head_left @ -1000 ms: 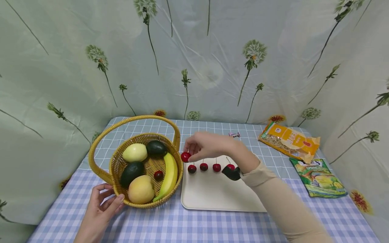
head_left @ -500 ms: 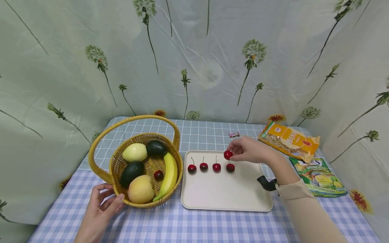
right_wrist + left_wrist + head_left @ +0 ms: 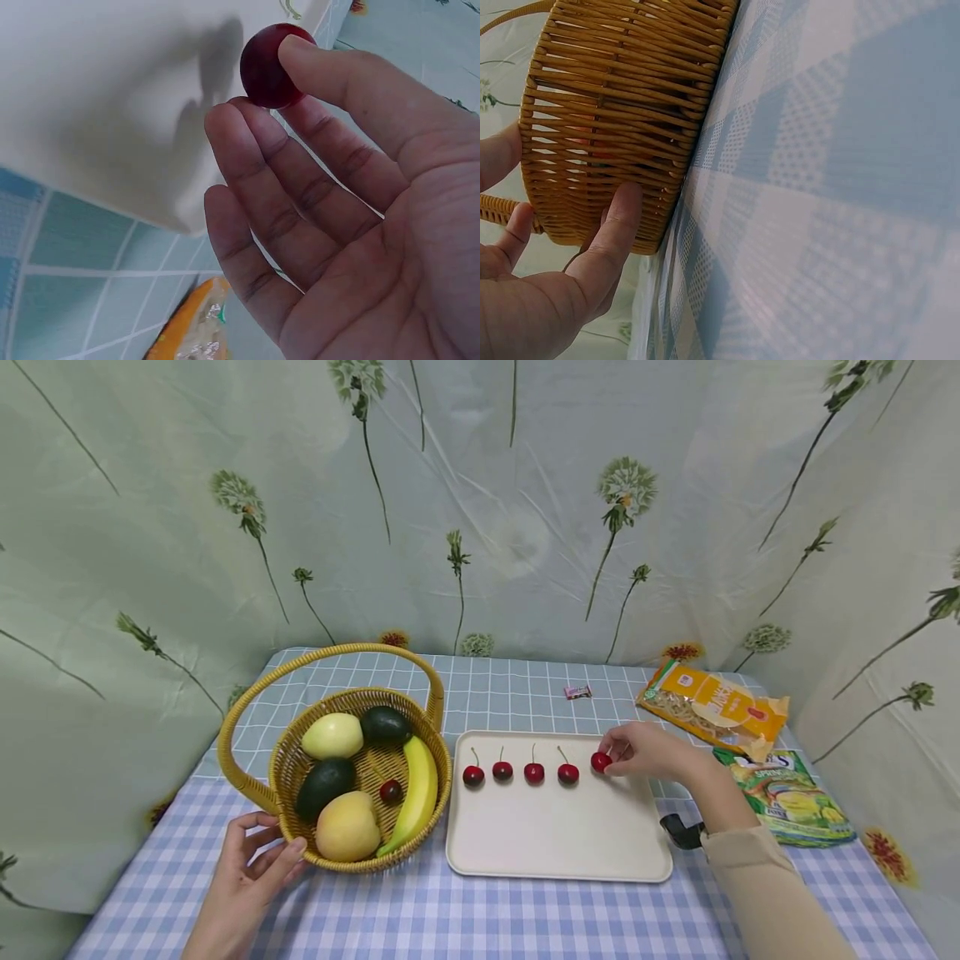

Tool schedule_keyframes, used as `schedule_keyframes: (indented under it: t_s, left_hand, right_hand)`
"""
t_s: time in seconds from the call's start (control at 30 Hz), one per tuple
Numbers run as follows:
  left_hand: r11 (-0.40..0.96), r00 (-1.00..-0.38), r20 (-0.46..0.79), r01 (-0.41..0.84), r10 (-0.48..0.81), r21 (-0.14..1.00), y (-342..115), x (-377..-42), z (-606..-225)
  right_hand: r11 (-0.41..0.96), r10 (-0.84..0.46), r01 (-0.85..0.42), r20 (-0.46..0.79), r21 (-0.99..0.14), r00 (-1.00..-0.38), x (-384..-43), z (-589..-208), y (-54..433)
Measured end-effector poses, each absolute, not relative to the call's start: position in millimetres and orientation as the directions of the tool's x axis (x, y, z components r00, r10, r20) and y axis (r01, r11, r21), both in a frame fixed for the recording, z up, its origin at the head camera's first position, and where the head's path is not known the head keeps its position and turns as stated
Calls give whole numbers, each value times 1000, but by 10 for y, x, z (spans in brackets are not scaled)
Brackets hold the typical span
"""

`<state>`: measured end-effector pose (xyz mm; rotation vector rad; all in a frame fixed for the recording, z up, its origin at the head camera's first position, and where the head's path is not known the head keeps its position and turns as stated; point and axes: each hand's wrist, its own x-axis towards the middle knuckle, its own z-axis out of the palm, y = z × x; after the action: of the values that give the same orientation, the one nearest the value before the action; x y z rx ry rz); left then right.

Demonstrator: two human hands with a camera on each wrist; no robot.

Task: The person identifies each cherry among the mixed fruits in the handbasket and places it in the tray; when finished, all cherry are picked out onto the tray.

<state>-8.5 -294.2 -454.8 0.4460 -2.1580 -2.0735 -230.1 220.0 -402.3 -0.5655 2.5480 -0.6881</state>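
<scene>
In the head view my right hand (image 3: 647, 752) pinches a red cherry (image 3: 600, 762) between thumb and fingertips at the back right of the cream tray (image 3: 558, 852). Several stemmed cherries stand in a row to its left, one of them a dark red cherry (image 3: 567, 774). The right wrist view shows the held cherry (image 3: 268, 67) close up, the other fingers loosely bent. My left hand (image 3: 251, 872) holds the yellow wicker basket (image 3: 276, 760) at its near left side: the thumb is at the rim, and fingers touch the outer weave (image 3: 622, 112).
Inside the basket lie a banana (image 3: 420, 785), a peach (image 3: 348, 827), a pale green fruit (image 3: 332, 737), two dark green fruits (image 3: 326, 787) and one cherry (image 3: 391, 792). Right of the tray are an orange packet (image 3: 712, 706) and a green packet (image 3: 795, 806). A small wrapper (image 3: 577, 692) lies behind.
My right hand has carried the cherry from beside the basket rightward across the tray and lowered it to the right end of the row. The left hand and basket have stayed put.
</scene>
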Motion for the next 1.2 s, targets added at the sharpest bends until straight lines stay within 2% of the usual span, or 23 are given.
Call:
schedule_keyframes:
  t_s: [0.23,0.87,1.2]
  left_hand:
    - [29,-947,-130,-145,-293,989,-2943,-92,-4546]
    - [27,-940,-159,-175,-300,984,-2939,-98,-4538]
    - [40,-939,-160,-180,-306,983,-2942,-101,-4548]
  right_hand:
    - [767,-504,-258,-304,-587,-808,-2240,-4098,2206]
    - [796,-485,-242,-347,-555,-803,-2187,-4054,2153]
    - [790,-501,-271,-325,-549,-802,-2200,-4061,2151]
